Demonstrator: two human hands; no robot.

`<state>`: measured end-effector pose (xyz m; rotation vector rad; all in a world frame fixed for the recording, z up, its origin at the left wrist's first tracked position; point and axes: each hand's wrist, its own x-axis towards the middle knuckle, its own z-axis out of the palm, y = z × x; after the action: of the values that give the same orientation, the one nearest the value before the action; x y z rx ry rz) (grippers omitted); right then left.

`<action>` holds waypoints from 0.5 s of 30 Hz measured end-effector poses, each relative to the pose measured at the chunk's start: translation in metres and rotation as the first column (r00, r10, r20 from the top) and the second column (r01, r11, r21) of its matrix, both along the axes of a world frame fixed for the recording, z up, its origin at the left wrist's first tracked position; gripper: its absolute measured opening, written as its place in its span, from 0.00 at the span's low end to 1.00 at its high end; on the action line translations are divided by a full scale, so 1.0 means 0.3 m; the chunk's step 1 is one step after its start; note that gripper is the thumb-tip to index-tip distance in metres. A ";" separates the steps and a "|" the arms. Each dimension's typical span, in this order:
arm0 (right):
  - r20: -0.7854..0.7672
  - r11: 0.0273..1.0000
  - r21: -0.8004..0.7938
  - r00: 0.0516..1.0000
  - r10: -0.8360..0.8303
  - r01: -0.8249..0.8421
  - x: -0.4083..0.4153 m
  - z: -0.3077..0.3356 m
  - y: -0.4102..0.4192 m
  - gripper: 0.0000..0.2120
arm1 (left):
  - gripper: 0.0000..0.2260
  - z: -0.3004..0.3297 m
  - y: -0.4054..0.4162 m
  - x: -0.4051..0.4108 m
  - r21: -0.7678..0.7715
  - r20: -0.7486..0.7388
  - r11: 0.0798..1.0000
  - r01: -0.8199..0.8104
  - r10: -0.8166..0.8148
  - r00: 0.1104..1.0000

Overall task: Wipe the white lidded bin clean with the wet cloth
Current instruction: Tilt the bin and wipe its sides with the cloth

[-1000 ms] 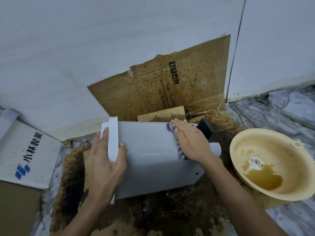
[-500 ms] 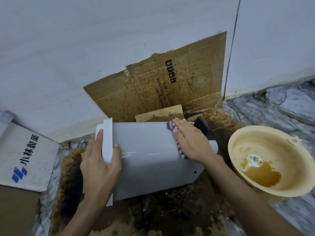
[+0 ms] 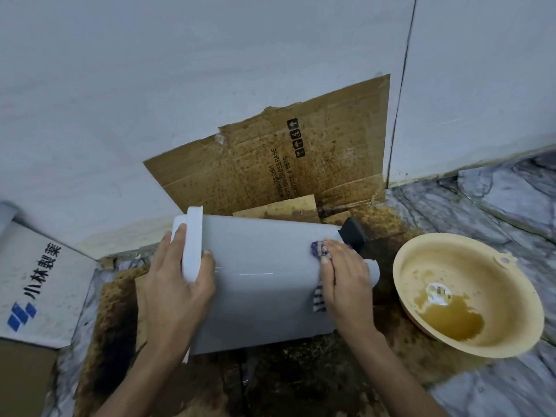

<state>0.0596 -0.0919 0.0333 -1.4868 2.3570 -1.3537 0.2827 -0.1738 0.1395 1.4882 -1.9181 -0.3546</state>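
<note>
Stained cardboard — basin beside bin

At twelve o'clock we read "CROSS BASE" and "4 SETS", beside black handling pictograms, on the stained brown cardboard sheet. At nine o'clock, the white carton bears "小林製薬" and a blue logo.
</note>
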 end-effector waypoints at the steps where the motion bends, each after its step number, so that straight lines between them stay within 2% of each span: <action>1: -0.044 1.000 0.012 0.999 -0.025 0.025 -0.009 0.001 -0.006 0.20 | 0.31 0.002 -0.001 0.000 0.000 0.002 1.000 -0.003 0.003 1.000; 4: -0.086 0.999 0.008 0.995 -0.044 0.044 -0.043 0.032 -0.056 0.19 | 0.31 -0.001 -0.008 0.005 0.023 -0.014 0.999 -0.028 0.028 0.999; 9: -0.082 0.992 0.104 0.993 0.079 -0.071 -0.025 0.063 -0.128 0.18 | 0.30 -0.001 -0.037 0.034 0.050 -0.053 0.998 -0.037 0.040 0.998; 12: -0.059 0.995 0.067 0.996 -0.069 0.073 0.021 0.038 -0.099 0.21 | 0.29 0.021 -0.062 0.010 0.011 -0.048 1.000 0.012 -0.012 0.999; 15: 0.033 0.985 0.018 0.984 -0.174 0.173 0.008 0.033 -0.078 0.21 | 0.27 0.057 -0.098 -0.067 -0.092 0.003 0.989 0.111 -0.112 0.994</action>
<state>0.0621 -0.1153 0.0432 -1.2685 2.5199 -1.3813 0.2627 -0.2031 0.1566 1.3243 -1.9939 -0.3127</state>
